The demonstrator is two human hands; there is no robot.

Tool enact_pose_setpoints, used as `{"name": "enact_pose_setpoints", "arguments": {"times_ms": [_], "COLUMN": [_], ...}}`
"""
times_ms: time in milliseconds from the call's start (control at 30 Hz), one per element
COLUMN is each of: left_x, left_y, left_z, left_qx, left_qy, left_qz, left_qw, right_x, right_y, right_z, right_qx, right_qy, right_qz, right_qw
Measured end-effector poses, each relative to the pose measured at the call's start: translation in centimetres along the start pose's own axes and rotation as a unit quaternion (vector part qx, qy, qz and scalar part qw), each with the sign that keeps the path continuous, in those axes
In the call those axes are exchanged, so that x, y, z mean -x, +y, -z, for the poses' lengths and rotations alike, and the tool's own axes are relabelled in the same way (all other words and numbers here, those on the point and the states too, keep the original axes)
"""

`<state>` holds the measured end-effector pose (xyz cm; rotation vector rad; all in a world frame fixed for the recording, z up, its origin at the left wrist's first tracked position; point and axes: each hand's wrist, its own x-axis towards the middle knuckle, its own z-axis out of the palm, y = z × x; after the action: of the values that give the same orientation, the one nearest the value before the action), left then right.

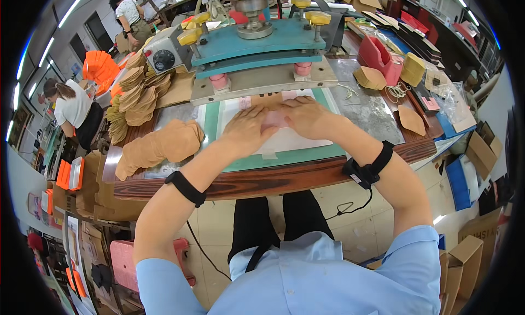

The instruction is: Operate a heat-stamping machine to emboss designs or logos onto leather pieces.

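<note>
Both hands lie at the front of a heat press with a teal plate, just below its metal lower edge. My left hand rests flat with fingers stretched on a white sheet over a green mat. On the right side of the same sheet, my right hand lies with its fingers extended. Between the hands shows a pinkish translucent patch. Just beyond it, a tan piece with dark marks sits partly under the press, its near edge by my fingertips.
A fanned row of tan cut pieces lies left of the mat. Taller stacks of similar pieces stand behind it, beside a grey dial box. At right are a red bin, yellow blocks and one loose tan piece.
</note>
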<state>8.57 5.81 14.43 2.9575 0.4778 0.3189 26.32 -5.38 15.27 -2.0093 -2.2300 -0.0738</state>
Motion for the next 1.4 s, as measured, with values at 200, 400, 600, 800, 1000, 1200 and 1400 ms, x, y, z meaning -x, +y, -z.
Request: {"name": "enact_pose_setpoints", "arguments": {"times_ms": [200, 400, 600, 800, 1000, 1200, 1400], "left_x": [-0.1, 0.3, 0.6, 0.8, 1.1, 0.6, 3.0], "left_y": [0.0, -1.0, -1.2, -1.3, -1.4, -0.7, 0.5], "left_z": [0.5, 0.1, 0.5, 0.2, 0.3, 1.0, 1.3], "left_qx": [-0.004, -0.006, -0.024, -0.037, -0.019, -0.043, 0.027], "left_qy": [-0.009, 0.029, 0.042, 0.062, 0.057, 0.038, 0.110], "left_qz": [0.000, 0.007, 0.025, -0.015, -0.012, -0.013, 0.018], "left_qw": [1.000, 1.000, 0.999, 0.997, 0.998, 0.998, 0.993], "right_x": [-0.2, -0.5, -0.6, -0.2, -0.3, -0.5, 2.7], "right_y": [0.3, 0.7, 0.6, 1.0, 1.1, 0.9, -0.6], "right_z": [-0.8, -1.1, -1.5, -2.0, -1.9, -1.6, 0.2], "right_qx": [0.026, 0.010, 0.049, 0.052, 0.028, 0.041, 0.008], "right_qy": [0.036, 0.053, 0.109, 0.138, 0.113, 0.083, 0.157], "right_qz": [0.000, 0.007, 0.025, 0.054, 0.045, 0.017, 0.058], "right_qw": [0.999, 0.999, 0.993, 0.988, 0.992, 0.996, 0.986]}}
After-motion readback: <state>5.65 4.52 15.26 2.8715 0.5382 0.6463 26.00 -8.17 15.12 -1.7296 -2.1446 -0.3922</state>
